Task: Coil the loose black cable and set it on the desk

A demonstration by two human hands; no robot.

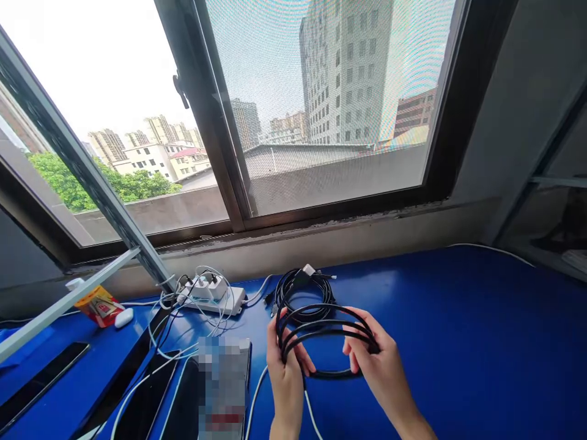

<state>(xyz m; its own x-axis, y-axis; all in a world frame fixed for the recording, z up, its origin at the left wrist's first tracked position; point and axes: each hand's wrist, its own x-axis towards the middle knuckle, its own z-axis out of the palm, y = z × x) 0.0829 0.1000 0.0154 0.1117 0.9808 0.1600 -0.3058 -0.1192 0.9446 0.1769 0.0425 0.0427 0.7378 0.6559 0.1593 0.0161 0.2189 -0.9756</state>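
Note:
Between my two hands is a black cable (323, 325) wound in several loose loops, held above the blue tabletop. My left hand (287, 366) is closed round the left side of the loops, thumb and fingers wrapped on them. On the right side, my right hand (373, 351) grips the same loops, with its fingers curled inward. Just behind them on the table lies another coiled black cable (298, 278), with a pale plug (309, 269) on top. The cable ends in my hands cannot be made out.
A white power strip (236, 300) with chargers and tangled wires sits at the left, near a metal post (151, 263). Several phones (43, 385) lie on the blue table (481, 342). An orange-red packet (98, 305) stands behind them. A window (330, 208) runs along the back wall.

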